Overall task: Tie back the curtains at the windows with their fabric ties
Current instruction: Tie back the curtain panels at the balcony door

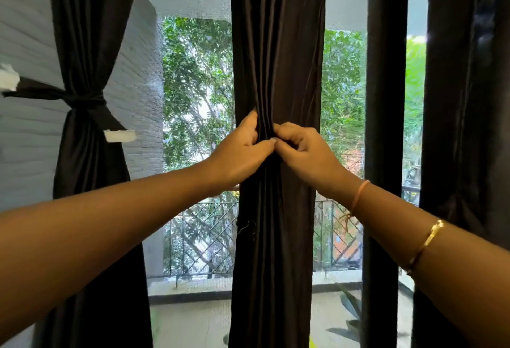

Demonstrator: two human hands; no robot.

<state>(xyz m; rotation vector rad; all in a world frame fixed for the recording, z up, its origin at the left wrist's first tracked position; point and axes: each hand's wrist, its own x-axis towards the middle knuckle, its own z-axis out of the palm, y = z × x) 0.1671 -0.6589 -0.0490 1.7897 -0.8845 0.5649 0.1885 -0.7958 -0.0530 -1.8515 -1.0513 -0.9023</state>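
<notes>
The middle curtain (pixel 276 57) hangs as one gathered column with open room on both sides: a wide gap on its left up to the tied curtain (pixel 82 43), and a narrower one on its right up to the dark window post (pixel 386 99). Both gaps end at the window screen (pixel 197 85) behind. The left hand (pixel 242 151) and right hand (pixel 306 151) grip the curtain's front folds and touch each other, leaving no way between them.

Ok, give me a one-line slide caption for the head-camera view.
Left hand and right hand pinch folds of the middle curtain; the left curtain is already bound by its fabric tie.
</notes>
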